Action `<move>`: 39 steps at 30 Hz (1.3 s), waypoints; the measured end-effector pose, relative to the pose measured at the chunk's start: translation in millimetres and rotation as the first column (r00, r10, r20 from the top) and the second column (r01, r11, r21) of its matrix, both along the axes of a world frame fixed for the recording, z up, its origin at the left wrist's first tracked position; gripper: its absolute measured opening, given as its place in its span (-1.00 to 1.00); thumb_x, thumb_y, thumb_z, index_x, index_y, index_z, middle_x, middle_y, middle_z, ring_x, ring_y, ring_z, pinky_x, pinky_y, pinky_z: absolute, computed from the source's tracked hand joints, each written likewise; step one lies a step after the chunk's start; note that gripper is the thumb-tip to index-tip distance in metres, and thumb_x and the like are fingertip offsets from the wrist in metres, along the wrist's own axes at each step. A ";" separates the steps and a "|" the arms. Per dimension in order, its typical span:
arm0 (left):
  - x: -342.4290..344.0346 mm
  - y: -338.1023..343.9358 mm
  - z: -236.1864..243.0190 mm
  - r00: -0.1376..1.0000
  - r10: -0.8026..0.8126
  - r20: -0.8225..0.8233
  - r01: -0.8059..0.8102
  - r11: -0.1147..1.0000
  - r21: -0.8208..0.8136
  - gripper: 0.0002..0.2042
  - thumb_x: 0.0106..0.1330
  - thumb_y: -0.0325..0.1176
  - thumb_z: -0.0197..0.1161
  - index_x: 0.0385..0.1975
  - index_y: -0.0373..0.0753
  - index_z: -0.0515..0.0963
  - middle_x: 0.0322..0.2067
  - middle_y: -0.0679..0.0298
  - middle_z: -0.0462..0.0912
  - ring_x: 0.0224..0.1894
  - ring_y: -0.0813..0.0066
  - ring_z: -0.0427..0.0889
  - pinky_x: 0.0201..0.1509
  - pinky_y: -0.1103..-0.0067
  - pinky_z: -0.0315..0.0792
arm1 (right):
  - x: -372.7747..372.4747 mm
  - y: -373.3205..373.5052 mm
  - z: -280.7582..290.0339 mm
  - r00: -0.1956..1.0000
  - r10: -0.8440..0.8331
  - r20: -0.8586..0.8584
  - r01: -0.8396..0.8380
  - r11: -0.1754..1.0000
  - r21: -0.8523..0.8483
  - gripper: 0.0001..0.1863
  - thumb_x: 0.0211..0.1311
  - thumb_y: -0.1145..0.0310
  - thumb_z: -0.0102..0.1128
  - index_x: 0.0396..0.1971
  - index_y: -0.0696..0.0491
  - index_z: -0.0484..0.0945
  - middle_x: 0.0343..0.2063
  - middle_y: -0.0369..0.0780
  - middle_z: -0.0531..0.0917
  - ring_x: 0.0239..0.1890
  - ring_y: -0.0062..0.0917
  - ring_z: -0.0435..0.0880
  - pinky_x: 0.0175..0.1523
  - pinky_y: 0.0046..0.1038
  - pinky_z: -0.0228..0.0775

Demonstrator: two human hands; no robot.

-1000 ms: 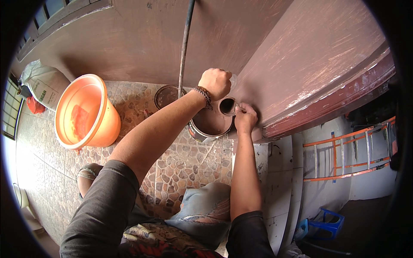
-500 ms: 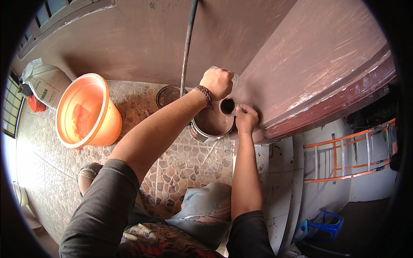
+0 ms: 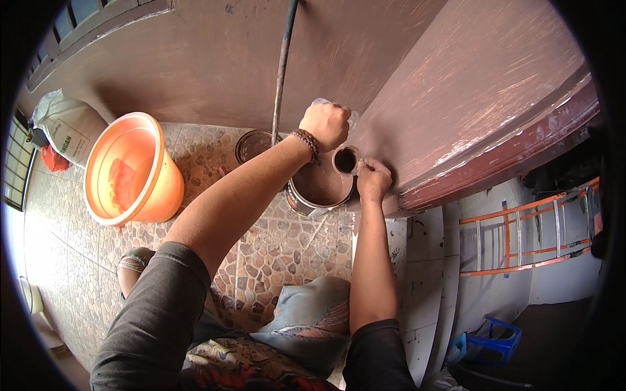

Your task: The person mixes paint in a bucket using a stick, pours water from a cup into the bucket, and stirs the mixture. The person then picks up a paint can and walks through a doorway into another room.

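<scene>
Stone-patterned floor (image 3: 274, 260); paint bucket (image 3: 305, 208), my twelve o'clock. Handled mug (image 3: 345, 161), bucket's two o'clock: likely light, slippery; best held by handle (image 3: 357, 171), where my right hand (image 3: 374, 180) pinches. Left hand (image 3: 326, 125): curled around clear plastic (image 3: 354, 122), mostly hidden.

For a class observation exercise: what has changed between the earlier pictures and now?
Nothing visibly moved, was taken hold of or let go. The left hand stays by the bucket, the right hand keeps its grip on the cup, and the orange tub stands as before.
</scene>
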State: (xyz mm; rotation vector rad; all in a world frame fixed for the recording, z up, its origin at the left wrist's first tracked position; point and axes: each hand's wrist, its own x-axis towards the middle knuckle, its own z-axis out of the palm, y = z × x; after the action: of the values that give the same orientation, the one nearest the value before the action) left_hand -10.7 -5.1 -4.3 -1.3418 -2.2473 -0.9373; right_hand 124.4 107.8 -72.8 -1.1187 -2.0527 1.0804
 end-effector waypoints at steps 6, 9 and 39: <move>1.4 -2.0 2.4 1.000 0.007 0.004 -0.007 0.999 -0.032 -0.89 0.06 -0.38 0.13 -0.59 -0.28 0.51 -0.55 0.05 0.60 -0.42 0.04 0.61 -0.31 0.25 0.49 | -1.4 5.7 -8.4 1.000 -0.003 -0.012 0.003 1.000 0.015 -0.78 0.08 0.51 0.31 -0.26 0.27 0.65 -0.45 -0.15 0.71 -0.44 -0.55 0.65 -0.25 -0.52 0.50; 2.0 -3.1 4.0 1.000 0.010 0.000 -0.010 0.997 -0.083 -0.87 0.04 -0.37 0.13 -0.52 -0.26 0.58 -0.50 0.04 0.65 -0.40 0.07 0.66 -0.29 0.28 0.53 | -2.3 9.3 -13.8 1.000 -0.008 -0.013 0.009 0.999 0.047 -0.79 0.08 0.51 0.30 -0.26 0.27 0.65 -0.45 -0.15 0.71 -0.45 -0.56 0.65 -0.26 -0.52 0.49; 19.2 -10.9 -11.8 0.998 -0.032 -0.054 0.032 0.999 -0.005 -0.91 0.07 -0.41 0.14 -0.60 -0.27 0.49 -0.55 0.09 0.59 -0.39 0.10 0.62 -0.31 0.30 0.52 | -8.0 8.0 -18.5 0.963 -0.060 -0.263 -0.076 0.875 -0.478 -0.94 0.12 0.54 0.25 -0.41 0.20 0.62 -0.57 -0.26 0.60 -0.61 -0.66 0.46 -0.53 -0.61 0.25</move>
State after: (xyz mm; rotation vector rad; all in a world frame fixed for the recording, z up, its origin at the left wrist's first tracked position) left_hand 8.5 -16.0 -16.1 -1.3919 -2.1948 -0.8974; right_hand 116.3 115.9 -91.3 -1.1115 -1.6117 1.7153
